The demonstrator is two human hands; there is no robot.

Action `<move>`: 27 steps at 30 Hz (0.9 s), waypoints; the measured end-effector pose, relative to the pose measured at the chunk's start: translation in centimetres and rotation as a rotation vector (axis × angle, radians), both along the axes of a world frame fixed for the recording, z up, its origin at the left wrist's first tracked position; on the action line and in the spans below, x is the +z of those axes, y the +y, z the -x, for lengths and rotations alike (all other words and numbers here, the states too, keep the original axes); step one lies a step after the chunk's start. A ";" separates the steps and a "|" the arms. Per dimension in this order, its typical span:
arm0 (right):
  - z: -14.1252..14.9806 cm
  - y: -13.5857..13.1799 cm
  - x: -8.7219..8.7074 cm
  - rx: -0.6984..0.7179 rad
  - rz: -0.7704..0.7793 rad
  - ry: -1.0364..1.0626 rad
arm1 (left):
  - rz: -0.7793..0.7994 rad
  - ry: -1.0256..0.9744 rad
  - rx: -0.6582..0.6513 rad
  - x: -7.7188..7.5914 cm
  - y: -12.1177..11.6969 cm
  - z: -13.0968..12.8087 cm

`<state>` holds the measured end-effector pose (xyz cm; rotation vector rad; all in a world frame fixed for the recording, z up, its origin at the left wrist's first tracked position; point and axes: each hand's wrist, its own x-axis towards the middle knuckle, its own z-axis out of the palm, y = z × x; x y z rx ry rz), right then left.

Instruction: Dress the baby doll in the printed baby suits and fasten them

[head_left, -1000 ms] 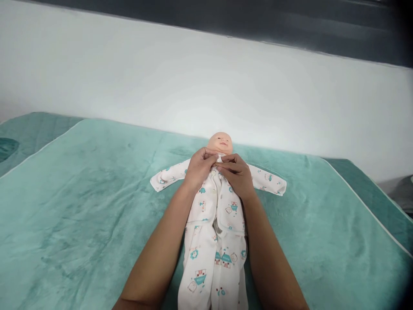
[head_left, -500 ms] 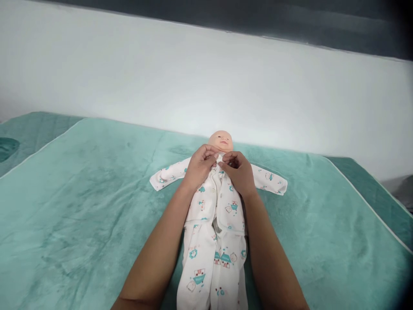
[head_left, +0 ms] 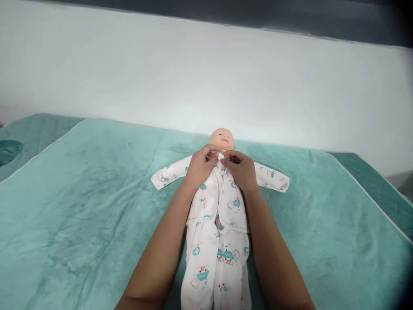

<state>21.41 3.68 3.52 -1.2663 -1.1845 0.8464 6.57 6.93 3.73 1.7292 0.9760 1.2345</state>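
A baby doll [head_left: 221,137] lies on its back, dressed in a white printed jacket [head_left: 203,202] and matching trousers [head_left: 201,258]. Its sleeves stretch out to both sides. At the neck, my left hand [head_left: 202,165] pinches one front edge of the jacket. My right hand [head_left: 241,170] pinches the other edge, with the fingertips of both hands almost meeting. A bit of white collar shows between them; any fastener there is too small to make out. Below my hands the two jacket fronts hang slightly apart, with small buttons along the edge.
A teal plush blanket [head_left: 112,193] with creases lies under the doll. Darker teal quilted bedding [head_left: 364,176] shows past its pale edging on both sides. A white wall [head_left: 193,77] rises just behind the doll's head, with a dark band above it.
Both hands stay pinched at the jacket's neck, their fingertips shifting only slightly. The whole scene sits a little differently in view, as the camera has moved a bit.
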 end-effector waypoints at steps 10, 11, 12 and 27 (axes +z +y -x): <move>0.1 0.0 -0.1 -0.033 0.000 0.012 | -0.188 0.077 0.006 0.0 0.1 -0.1; 0.1 0.0 -0.2 -0.035 -0.004 0.011 | -0.190 0.081 -0.007 0.0 0.1 -0.1; 0.2 0.0 -0.2 -0.032 -0.010 0.011 | -0.186 0.083 -0.016 0.1 0.0 -0.1; 0.3 -0.2 0.1 -0.011 -0.049 -0.056 | 0.057 -0.009 -0.047 0.2 0.2 0.0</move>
